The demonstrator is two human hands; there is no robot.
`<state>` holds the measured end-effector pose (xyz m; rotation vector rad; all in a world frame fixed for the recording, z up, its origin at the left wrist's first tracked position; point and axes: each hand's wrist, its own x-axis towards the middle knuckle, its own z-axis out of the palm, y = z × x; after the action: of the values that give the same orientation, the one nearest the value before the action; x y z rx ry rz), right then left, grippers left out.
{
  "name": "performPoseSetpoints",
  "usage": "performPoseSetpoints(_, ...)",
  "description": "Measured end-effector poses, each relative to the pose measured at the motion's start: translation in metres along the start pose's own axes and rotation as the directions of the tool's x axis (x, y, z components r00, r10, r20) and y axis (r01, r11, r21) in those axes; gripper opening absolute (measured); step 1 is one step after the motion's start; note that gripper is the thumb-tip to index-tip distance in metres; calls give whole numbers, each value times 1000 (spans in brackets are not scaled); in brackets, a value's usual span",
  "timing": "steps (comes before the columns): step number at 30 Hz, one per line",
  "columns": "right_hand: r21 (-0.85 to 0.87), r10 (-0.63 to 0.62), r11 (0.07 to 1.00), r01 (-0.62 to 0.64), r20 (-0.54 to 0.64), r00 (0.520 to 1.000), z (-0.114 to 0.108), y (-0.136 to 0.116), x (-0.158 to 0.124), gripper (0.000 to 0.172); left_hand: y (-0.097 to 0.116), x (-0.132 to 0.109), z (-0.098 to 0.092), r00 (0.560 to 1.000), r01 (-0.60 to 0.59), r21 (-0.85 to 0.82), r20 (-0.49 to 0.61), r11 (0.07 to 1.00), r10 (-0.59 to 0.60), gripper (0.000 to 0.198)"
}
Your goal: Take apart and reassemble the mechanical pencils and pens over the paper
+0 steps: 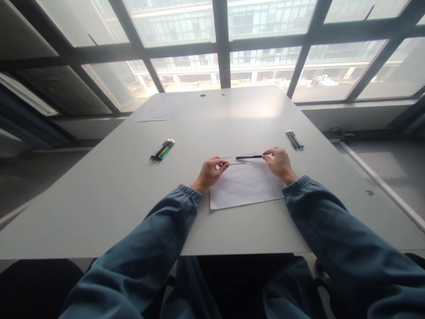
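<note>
Above the white paper, my left hand pinches a thin dark rod that looks like a pen refill, its lighter end pointing right. My right hand holds a black pen by its right end between thumb and fingers. The pen lies nearly level, just beyond the thin rod and apart from it. Whether the pen is whole or only a barrel is too small to tell.
Several pens with dark, yellow and green parts lie left on the white table. Several dark pens lie at the right. More paper rests at the far left, and a small dark mark shows near the right edge.
</note>
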<state>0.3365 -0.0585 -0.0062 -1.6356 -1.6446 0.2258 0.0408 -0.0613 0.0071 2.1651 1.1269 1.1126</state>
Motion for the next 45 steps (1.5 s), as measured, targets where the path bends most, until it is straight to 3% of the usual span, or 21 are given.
performPoseSetpoints(9, -87, -24, 996, 26, 20, 1000, 4, 3, -3, 17, -1, -1, 0, 999, -20, -15, 37, 1000, 20, 10)
performPoseSetpoints(14, 29, -224, 974, 225, -37, 974, -1, -20, -10, 14, 0, -1, 0, 999, -43, -31, 28, 999, 44, 9)
performPoseSetpoints(18, 184, -403, 903, 389, 44, 914, 1, -44, -23, 13, 7, -1, 1, 995, -96, -49, -16, 994, 95, 8)
performPoseSetpoints(22, 229, -487, 862, 452, 127, 864, 5, -57, -33, 9, 14, -2, 1, 989, -146, -65, -26, 987, 145, 10)
performPoseSetpoints(28, 203, -473, 873, 443, 138, 870, 2, -60, -33, 14, 12, -2, 2, 986, -163, -89, -33, 983, 161, 22)
performPoseSetpoints(36, 142, -364, 927, 346, 131, 922, 0, -54, -30, 18, 3, 1, -6, 984, 71, -21, -160, 997, -74, 33)
performPoseSetpoints(40, 109, -330, 941, 321, 80, 940, -1, -49, -27, 19, -1, 2, -8, 990, 55, 28, -133, 998, -51, 36)
performPoseSetpoints(45, 75, -326, 944, 321, 53, 944, 1, -44, -24, 18, -5, 2, -5, 997, -31, 25, -76, 999, 33, 19)
